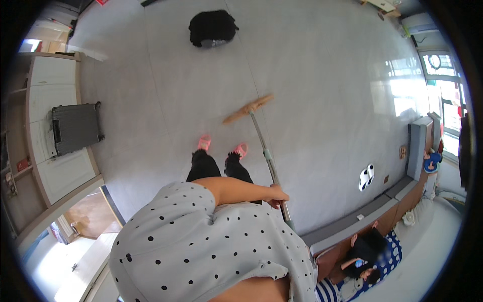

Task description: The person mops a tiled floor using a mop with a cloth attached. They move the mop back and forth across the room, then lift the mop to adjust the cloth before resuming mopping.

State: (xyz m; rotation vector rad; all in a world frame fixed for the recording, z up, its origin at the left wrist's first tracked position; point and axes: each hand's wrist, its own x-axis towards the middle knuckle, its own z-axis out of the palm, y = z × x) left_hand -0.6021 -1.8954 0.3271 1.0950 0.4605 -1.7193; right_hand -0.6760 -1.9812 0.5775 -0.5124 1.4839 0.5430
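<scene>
- Left hand (275, 195): closed around the metal handle (269, 163) of a mop (251, 113), fingers wrapped fully about the shaft near its upper part. The bare forearm crosses from the person's body to the shaft.
- Right hand: not visible; its grip cannot be told.
- Mop: the shaft slants from the hand up and away to a flat tan head (248, 108), which lies on the pale tiled floor (312, 75) ahead of the person's feet, towards the middle of the floor. A pale green collar (267, 154) sits partway along the shaft.
- Person: wears a grey top with black dots (201, 241), dark trousers and pink slippers (222, 146); both feet stand on the floor just left of the shaft.
- A black bag (212, 27) lies on the floor near its far edge, well apart from the mop head.
- A grey ribbed suitcase (75, 128) stands at the floor's left edge, against white cabinets (48, 95).
- A pair of black-and-white slippers (367, 176) lies near the floor's right edge, beside a grey-edged platform (352, 221).
- Another person (365, 251) in dark clothing lies on a blue patterned cover (390, 254) at the lower right, apart from the work.
- Windows (443, 75) on the right throw bright glare on the tiles.
</scene>
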